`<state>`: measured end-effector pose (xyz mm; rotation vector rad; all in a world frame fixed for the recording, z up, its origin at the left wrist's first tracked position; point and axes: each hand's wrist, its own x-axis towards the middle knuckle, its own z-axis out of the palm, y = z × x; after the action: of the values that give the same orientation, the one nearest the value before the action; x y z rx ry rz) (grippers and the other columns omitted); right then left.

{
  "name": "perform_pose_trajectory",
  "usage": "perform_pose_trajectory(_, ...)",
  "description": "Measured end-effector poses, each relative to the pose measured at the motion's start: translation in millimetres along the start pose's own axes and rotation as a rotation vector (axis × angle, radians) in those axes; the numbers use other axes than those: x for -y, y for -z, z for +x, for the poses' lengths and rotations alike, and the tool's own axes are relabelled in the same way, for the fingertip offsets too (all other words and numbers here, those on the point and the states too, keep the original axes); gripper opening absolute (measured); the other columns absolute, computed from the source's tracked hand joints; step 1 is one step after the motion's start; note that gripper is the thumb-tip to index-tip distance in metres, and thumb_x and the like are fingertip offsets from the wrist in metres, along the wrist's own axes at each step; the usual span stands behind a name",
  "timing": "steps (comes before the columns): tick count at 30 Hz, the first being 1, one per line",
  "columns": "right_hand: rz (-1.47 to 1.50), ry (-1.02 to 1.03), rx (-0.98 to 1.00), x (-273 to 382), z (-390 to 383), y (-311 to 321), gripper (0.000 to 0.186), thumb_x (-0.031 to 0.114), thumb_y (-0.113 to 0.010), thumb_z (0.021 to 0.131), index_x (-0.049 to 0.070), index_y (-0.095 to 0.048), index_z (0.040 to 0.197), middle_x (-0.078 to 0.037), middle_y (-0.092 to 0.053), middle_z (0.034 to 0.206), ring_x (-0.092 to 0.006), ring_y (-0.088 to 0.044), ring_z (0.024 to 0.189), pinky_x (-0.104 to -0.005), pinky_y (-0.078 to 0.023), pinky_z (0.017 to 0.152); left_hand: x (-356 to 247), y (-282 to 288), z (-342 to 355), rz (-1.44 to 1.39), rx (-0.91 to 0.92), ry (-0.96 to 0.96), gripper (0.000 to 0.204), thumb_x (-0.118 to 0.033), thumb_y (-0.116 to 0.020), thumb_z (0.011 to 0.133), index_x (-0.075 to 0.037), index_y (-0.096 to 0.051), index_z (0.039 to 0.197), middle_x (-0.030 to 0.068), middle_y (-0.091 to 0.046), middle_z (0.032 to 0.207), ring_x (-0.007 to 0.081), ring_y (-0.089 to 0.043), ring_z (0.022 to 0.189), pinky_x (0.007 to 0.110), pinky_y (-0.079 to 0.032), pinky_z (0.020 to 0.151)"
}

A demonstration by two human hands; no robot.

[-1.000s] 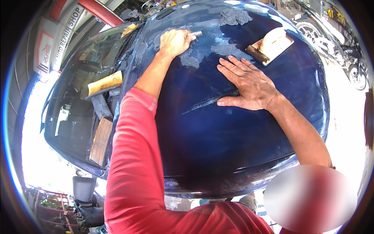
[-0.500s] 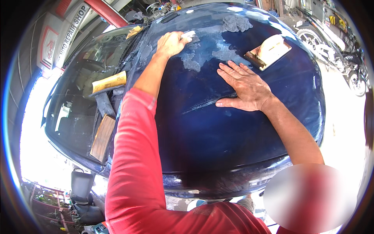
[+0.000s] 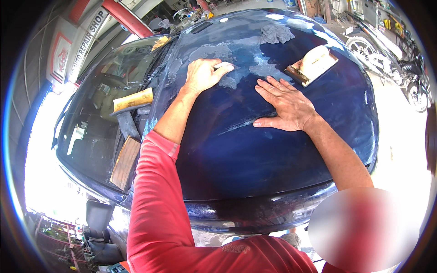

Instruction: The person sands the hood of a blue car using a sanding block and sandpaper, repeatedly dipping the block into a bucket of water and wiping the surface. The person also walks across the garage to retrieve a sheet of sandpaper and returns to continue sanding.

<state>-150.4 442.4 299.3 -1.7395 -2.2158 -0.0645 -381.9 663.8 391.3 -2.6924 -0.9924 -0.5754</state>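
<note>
My left hand (image 3: 204, 76) is closed around a small pale flat piece (image 3: 221, 65), mostly hidden by the fingers, and rests on the dark blue car hood (image 3: 236, 168). Beneath and beyond it lie dull grey patches (image 3: 213, 51) with ragged edges. My right hand (image 3: 289, 107) lies flat on the hood with its fingers spread, holding nothing. By its thumb runs a pale scratch-like streak (image 3: 234, 126). Just past its fingertips sits a block tool (image 3: 314, 63) with a whitish handle and brown edge.
A crumpled grey cloth (image 3: 276, 33) lies on the far hood. Along the windshield's base are a curved yellow piece (image 3: 133, 100), a dark grey block (image 3: 128, 126), a wooden block (image 3: 125, 164) and yellow paper (image 3: 160, 42). Motorcycles (image 3: 378, 59) stand at the right.
My left hand has slid nearer to me across the grey patches, still gripping the pale piece. My right hand stays in about the same place on the hood.
</note>
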Motion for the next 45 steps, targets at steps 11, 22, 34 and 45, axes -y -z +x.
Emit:
perform_pose_trajectory(11, -0.010, -0.012, -0.055, -1, 1, -8, 0.121, 0.099, -0.044, 0.092, 0.011, -0.037, 0.174, -0.008, -0.031, 0.183, -0.0267, -0.021, 0.171, -0.0449, -0.017, 0.143, -7, -26, 15, 0.235, -0.108, -0.145, 0.055, -0.070, -0.065, 0.101, -0.018, -0.083, 0.093, 0.0137, -0.078, 0.078, 0.0396, -0.079, 0.080, 0.053, -0.060, 0.070)
perform_pose_trajectory(22, 0.017, -0.013, -0.031, 1, -2, -3, 0.117, 0.095, -0.049, 0.094, 0.010, -0.036, 0.174, -0.009, -0.030, 0.183, -0.0268, -0.021, 0.171, -0.0451, -0.016, 0.143, -20, -25, 49, 0.226, -0.128, -0.086, 0.060, -0.073, -0.066, 0.099, -0.017, -0.087, 0.106, 0.0168, -0.082, 0.090, 0.0399, -0.080, 0.092, 0.052, -0.061, 0.082)
perform_pose_trajectory(34, 0.024, 0.007, -0.045, -4, -2, -7, 0.119, 0.096, -0.046, 0.094, 0.008, -0.036, 0.174, -0.010, -0.031, 0.183, -0.0285, -0.021, 0.171, -0.0454, -0.016, 0.143, 2, -35, 62, 0.266, -0.087, -0.011, 0.058, -0.072, -0.067, 0.099, -0.022, -0.085, 0.120, 0.0174, -0.083, 0.098, 0.0383, -0.080, 0.101, 0.051, -0.061, 0.091)
perform_pose_trajectory(45, 0.022, 0.007, -0.045, -5, 0, -10, 0.122, 0.100, -0.039, 0.093, 0.008, -0.035, 0.174, -0.011, -0.030, 0.183, -0.0294, -0.019, 0.172, -0.0452, -0.015, 0.143, 4, -40, 56, 0.237, -0.042, 0.032, 0.056, -0.071, -0.065, 0.101, -0.020, -0.086, 0.113, 0.0180, -0.083, 0.096, 0.0404, -0.080, 0.095, 0.052, -0.062, 0.086)
